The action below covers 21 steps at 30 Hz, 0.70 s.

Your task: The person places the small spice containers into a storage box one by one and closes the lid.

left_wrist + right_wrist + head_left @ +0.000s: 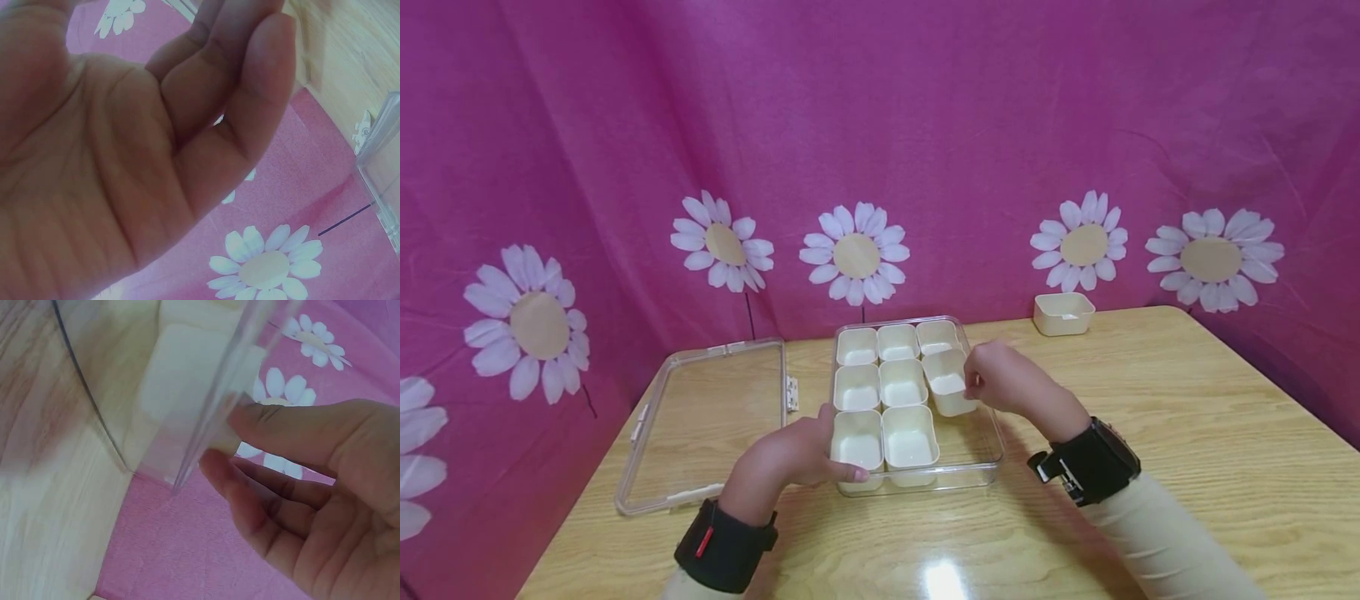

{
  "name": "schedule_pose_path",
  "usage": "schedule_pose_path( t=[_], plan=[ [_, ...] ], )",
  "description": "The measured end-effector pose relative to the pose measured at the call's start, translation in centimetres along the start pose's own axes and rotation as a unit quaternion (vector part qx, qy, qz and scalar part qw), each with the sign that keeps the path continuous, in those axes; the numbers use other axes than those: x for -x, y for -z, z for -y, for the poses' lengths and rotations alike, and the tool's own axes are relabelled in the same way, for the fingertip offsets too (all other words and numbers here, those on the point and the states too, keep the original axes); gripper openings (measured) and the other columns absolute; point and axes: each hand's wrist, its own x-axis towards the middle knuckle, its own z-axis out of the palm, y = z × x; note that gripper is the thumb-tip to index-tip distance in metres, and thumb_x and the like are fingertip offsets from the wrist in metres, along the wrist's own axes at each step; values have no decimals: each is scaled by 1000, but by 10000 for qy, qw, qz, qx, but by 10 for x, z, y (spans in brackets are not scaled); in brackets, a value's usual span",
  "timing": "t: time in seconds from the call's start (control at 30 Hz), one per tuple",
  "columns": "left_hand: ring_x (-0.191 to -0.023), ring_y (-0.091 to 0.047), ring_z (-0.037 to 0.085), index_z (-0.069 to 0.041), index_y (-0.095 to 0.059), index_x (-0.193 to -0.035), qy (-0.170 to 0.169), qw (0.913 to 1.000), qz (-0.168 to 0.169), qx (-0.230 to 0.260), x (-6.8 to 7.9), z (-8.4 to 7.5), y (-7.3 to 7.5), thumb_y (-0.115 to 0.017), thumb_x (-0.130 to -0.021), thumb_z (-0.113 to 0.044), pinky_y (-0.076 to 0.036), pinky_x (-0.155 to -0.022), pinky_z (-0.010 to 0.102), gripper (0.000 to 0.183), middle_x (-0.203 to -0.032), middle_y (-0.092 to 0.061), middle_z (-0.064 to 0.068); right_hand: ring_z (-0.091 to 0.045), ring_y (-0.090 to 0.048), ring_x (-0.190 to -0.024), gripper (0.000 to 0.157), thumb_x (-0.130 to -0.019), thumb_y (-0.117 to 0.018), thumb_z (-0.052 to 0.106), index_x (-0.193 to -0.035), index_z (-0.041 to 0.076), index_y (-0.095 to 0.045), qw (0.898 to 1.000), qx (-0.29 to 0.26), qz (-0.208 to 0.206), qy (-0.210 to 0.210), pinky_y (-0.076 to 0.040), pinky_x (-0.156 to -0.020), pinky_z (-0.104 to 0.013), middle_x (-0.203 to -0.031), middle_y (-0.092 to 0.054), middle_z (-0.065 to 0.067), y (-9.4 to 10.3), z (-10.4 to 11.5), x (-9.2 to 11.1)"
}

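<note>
A clear plastic box (966,477) stands on the table with several small cream bins (910,437) in rows inside it. My right hand (1011,379) pinches the near right edge of one cream bin (946,379) between thumb and fingers. That bin sits tilted and higher than its neighbours, over the box's right side. In the right wrist view the thumb and fingertips meet on the cream edge (226,439), beside the clear wall. My left hand (797,450) rests at the box's front left corner, thumb along the front rim. The left wrist view shows loosely bent fingers (269,69).
A clear lid (662,400) with white latches lies on the table to the left of the box. One more cream bin (1063,315) stands at the back right. Behind the wooden table (1157,400) hangs a pink cloth (970,150) with white flowers.
</note>
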Motion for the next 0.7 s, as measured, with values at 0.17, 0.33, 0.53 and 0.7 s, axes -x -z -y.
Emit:
schedule_pose_path(
  t=[0.17,0.33,0.53,0.7],
  plan=[
    [-101,-59,30,3,-34,-145,28,10000,-10,-41,0,-1,0,-89,-77,-40,-49,-94,50,98,-112,-61,18,-15,-58,-68,14,-80,-81,0,-71,9,-74,9993,219,236,-191,-51,-65,-35,-72,-66,1,-3,3,0],
    [-101,-59,30,4,-33,-146,54,10000,-1,-39,0,-2,1,-89,-76,-40,-49,-94,50,100,-112,-61,18,-17,-58,-70,15,-82,-80,4,-73,12,-73,9975,439,401,-374,-51,-65,-36,-75,-65,1,-3,6,1],
    [-97,-58,29,3,-35,-144,16,10000,-5,8,0,-1,0,-89,-77,-39,-49,-92,49,96,-108,-61,17,-18,-59,-71,13,-81,-81,4,-72,11,-74,9969,477,397,-487,-52,-64,-37,-77,-65,-1,-6,7,1],
    [-98,-58,29,2,-35,-144,30,10000,13,39,-1,-1,0,-89,-76,-39,-49,-92,50,96,-110,-61,17,-19,-60,-70,14,-79,-83,6,-71,12,-74,9968,577,256,-493,-52,-61,-38,-77,-63,-2,-10,9,2]
  ],
)
